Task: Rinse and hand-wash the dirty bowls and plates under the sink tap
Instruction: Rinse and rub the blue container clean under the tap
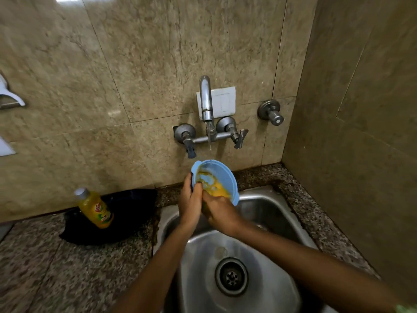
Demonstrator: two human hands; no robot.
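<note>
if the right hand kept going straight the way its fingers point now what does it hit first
The right hand points up and left into the blue bowl, so it would press first into the yellow-smeared inside of the bowl, which it seems to touch already. The left hand grips the rim close beside; depth is unclear.

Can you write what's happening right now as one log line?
step: rinsing | left hand: holds bowl | right hand: rubs inside bowl | tap: running | bowl: yellow residue

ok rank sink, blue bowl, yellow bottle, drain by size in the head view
1. Sink
2. Blue bowl; bottle looks similar, so unsure
3. Drain, though it is nearest the camera
</note>
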